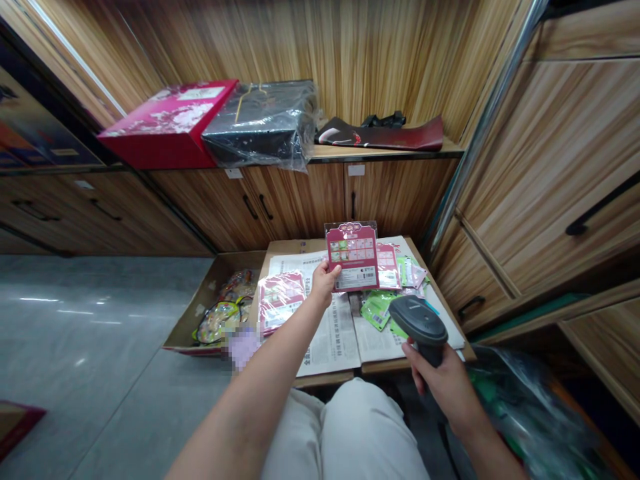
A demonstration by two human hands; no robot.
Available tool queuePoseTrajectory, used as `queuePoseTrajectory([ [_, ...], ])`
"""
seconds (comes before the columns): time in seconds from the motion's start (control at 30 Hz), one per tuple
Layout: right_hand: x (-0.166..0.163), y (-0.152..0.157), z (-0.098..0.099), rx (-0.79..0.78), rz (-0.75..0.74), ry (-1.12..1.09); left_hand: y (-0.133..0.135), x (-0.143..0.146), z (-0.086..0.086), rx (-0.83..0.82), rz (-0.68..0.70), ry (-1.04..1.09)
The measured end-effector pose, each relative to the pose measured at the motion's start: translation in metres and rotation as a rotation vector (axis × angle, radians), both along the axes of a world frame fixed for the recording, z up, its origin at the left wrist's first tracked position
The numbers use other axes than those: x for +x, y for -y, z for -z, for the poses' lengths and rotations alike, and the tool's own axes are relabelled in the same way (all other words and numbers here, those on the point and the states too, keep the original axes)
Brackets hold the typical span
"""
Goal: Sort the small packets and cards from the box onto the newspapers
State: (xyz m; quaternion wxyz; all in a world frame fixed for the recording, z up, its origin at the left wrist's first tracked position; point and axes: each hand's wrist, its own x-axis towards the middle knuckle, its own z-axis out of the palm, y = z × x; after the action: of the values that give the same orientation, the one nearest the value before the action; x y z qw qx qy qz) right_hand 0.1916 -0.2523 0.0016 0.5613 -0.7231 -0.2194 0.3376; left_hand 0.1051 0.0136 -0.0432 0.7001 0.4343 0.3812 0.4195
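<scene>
Left hand [325,283]: we pinch the pink packet [353,257] above the newspaper [325,337] | right hand [444,375]: we grasp the scanner [419,319] | step: apparently scanning | next: calls for lining scanner up with packet

Print on the held pink packet [353,248] is too small to be read. The rear pink packet [389,268] is partly covered by it. The scanner [418,317] is hidden low down by the right hand [444,377]. The plastic-wrapped bundle [543,413] is blurred; the red-edged box [19,423] is cut off by the left edge.
</scene>
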Motion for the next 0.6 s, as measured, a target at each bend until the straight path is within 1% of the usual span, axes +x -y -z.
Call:
queuePoseTrajectory([
  [0.13,0.0,0.0,0.0,0.012,0.024,-0.017,0.0,0.0,0.004,-0.007,-0.032,-0.015],
  [0.27,0.003,0.002,0.001,0.025,0.056,-0.031,-0.001,0.003,0.014,-0.055,-0.179,-0.101],
  [0.33,0.007,0.004,0.001,0.027,0.065,-0.035,-0.001,0.009,0.02,-0.064,-0.221,-0.124],
  [0.5,0.019,0.008,0.004,0.023,0.089,-0.028,0.001,0.039,0.03,-0.043,-0.142,-0.145],
  [0.6,0.026,0.011,0.008,0.025,0.095,-0.012,0.0,0.058,0.036,-0.035,-0.136,-0.165],
])
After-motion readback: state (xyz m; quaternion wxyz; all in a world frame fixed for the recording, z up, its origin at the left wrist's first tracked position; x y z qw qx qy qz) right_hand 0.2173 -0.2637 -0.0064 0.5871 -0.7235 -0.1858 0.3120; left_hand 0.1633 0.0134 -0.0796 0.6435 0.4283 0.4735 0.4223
